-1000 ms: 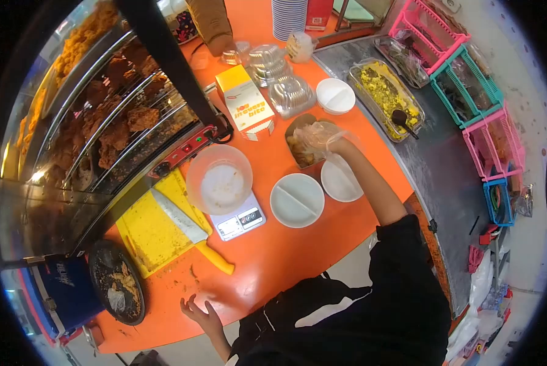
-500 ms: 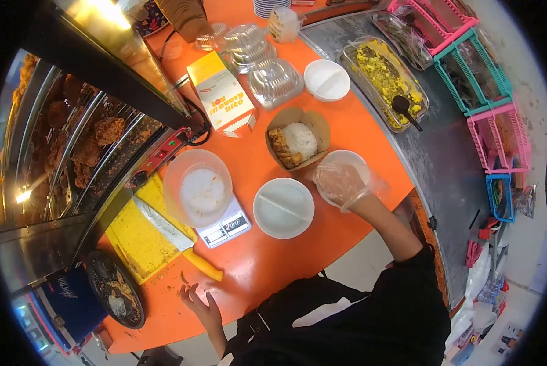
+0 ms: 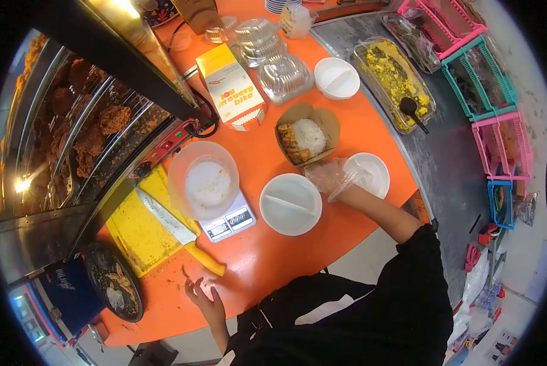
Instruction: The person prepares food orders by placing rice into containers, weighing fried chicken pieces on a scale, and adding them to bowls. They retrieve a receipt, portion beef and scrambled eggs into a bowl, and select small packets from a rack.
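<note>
My right hand, in a clear plastic glove, is at the near edge of a brown paper food box that holds white rice and cut pieces of fried chicken. Loose plastic hides the fingers, and I cannot tell what they hold, if anything. To the left of this hand stands a divided white bowl; on the other side a round white bowl lies partly behind the glove and wrist. My left hand is bare, resting low at the table's near edge with fingers apart, close to the yellow handle of a knife.
A clear tub rests on a digital scale, beside a yellow cutting board. Farther back are a printed carton, clear clamshell packs and white divided bowls. A yellow food tray holds a black spoon. A heated display case borders the left.
My right hand has moved left, from over the round white bowl to the near edge of the food box. The left hand stays about where it was. The whole view has shifted slightly.
</note>
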`<state>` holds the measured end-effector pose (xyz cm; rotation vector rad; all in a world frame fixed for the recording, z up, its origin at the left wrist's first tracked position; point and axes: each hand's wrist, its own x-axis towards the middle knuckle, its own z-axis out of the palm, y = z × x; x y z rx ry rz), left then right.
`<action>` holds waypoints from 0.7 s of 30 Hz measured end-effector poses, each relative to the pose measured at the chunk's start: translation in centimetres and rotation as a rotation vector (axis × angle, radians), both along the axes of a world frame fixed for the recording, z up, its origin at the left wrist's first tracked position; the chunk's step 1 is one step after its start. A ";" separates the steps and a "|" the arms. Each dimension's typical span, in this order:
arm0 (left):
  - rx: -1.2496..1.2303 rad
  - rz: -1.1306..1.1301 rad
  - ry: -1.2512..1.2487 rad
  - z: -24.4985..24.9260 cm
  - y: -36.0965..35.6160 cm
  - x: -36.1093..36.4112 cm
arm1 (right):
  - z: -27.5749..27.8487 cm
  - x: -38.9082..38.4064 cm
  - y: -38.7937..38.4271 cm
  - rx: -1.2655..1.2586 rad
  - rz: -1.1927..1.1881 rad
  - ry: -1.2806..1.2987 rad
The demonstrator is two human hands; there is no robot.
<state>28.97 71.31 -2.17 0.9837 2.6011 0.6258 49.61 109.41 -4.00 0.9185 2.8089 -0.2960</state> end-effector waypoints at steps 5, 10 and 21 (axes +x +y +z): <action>0.019 0.030 -0.033 0.1 -0.2 0.1 | 4.2 -0.1 0.3 0.007 0.066 -0.325; 0.063 0.059 -0.076 -0.1 -0.2 0.7 | 10.7 -0.4 0.1 -0.127 -0.201 0.076; 0.107 0.071 -0.090 -0.7 -0.9 0.3 | 3.8 1.9 5.9 0.181 -0.575 0.862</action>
